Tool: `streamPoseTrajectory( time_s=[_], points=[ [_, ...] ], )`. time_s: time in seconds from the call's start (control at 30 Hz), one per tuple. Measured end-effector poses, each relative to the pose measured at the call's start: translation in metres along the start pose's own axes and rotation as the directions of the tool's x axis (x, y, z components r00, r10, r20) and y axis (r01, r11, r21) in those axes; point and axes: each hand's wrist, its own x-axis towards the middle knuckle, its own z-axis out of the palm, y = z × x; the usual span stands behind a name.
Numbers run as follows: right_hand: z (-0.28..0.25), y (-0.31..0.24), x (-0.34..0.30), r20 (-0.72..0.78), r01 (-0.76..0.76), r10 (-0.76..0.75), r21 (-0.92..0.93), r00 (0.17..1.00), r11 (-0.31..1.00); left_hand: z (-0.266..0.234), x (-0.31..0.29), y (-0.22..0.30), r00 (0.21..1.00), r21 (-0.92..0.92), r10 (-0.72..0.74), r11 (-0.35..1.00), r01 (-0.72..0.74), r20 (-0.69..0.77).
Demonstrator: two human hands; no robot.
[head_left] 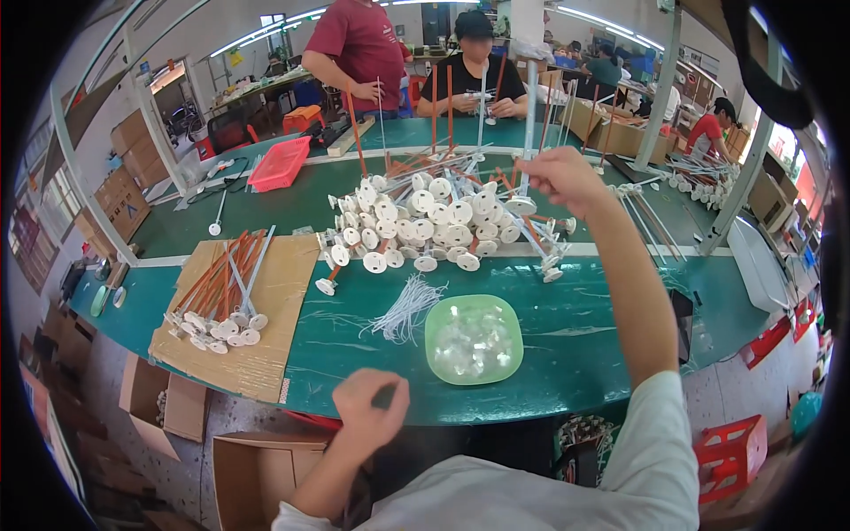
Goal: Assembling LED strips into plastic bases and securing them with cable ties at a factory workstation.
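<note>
My right hand (567, 181) reaches over the right side of a pile of rods with round white disc ends (425, 212). Its fingers are pinched at an upright white rod (529, 133), whose disc end points down. Low in front of the table's near edge, my left hand (372, 411) is curled closed; whatever it holds, if anything, is hidden. Between the hands stand a light green bowl (474, 379) of small clear pieces and a bundle of thin white ties (405, 308).
Orange and white rods (232, 283) lie on a cardboard sheet (274, 354) at left. A red basket (281, 165) sits farther back. Across the table a person in black (474, 84) handles parts; another in dark red (359, 44) stands beside. Open boxes (266, 478) are below.
</note>
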Motion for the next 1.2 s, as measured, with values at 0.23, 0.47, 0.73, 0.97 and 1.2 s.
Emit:
streamPoseTrajectory(
  time_s=[0.23, 0.47, 0.73, 0.97, 1.2],
  points=[
    [0.046, 0.008, -0.074, -0.191, 0.496, -0.466, 0.159, 0.864, 0.854, 0.027, 0.132, 0.03, 0.941, -0.453, 0.031, 0.882, 0.133, 0.338],
    [0.041, 0.001, -0.098, -0.205, 0.616, -0.592, 0.074, 0.779, 0.785, 0.067, 0.15, 0.029, 0.786, -0.762, 0.136, 0.389, 0.517, 0.603],
    [0.061, 0.0, -0.098, -0.208, 0.612, -0.586, 0.095, 0.783, 0.785, 0.062, 0.141, 0.029, 0.761, -0.762, 0.097, 0.192, 0.618, 0.642],
    [0.061, 0.003, -0.097, -0.184, 0.626, -0.605, 0.087, 0.775, 0.775, 0.065, 0.136, 0.028, 0.781, -0.782, 0.084, 0.162, 0.602, 0.619],
    [0.061, 0.001, -0.101, -0.192, 0.624, -0.596, 0.151, 0.779, 0.767, 0.06, 0.139, 0.027, 0.749, -0.749, 0.104, 0.226, 0.623, 0.655]
  ],
)
